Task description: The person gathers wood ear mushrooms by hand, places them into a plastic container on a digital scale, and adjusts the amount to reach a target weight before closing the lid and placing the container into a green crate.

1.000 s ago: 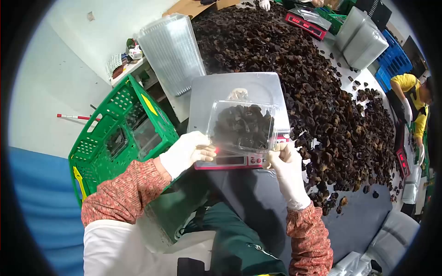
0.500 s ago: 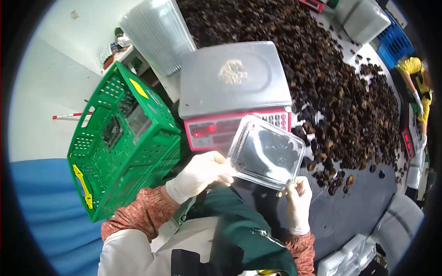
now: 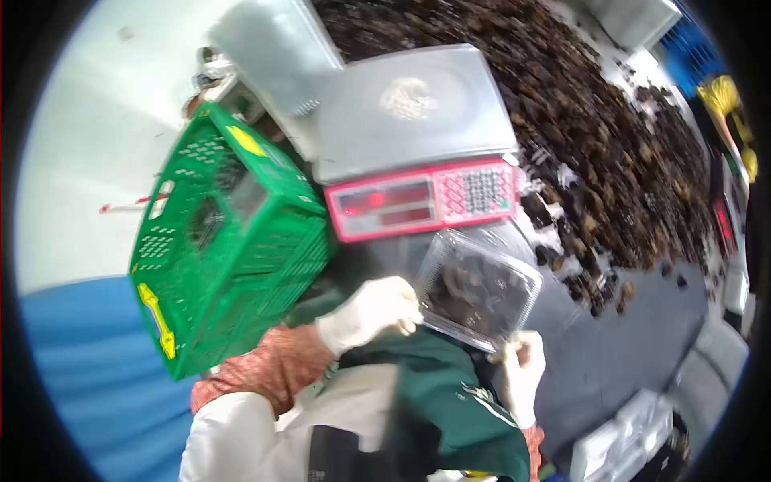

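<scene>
Between my two gloved hands is a transparent plastic tray (image 3: 480, 293) with ridged edges. My left hand (image 3: 373, 312) pinches its left corner, and my right hand (image 3: 522, 371) grips the lower right corner with thumb and fingers. Dark shapes show through the see-through base. Just beyond the tray stands a red and silver weighing scale (image 3: 418, 116), its red display lit but blurred. A small whitish patch marks its metal plate. Left of my left hand, a green crate (image 3: 273, 249) sits tilted in view, with a few dark and transparent things inside.
A large heap of dark brown pieces (image 3: 554, 128) spreads behind and right of the scale. Stacked transparent trays (image 3: 277, 56) stand at the back left. More plastic packs (image 3: 622, 438) lie at lower right. A co-worker in yellow (image 3: 723, 100) is at the far right.
The tray has come down and away from the scale's front, uncovering its keypad. Both hands still hold it. The whole view has shifted a little and blurred.
</scene>
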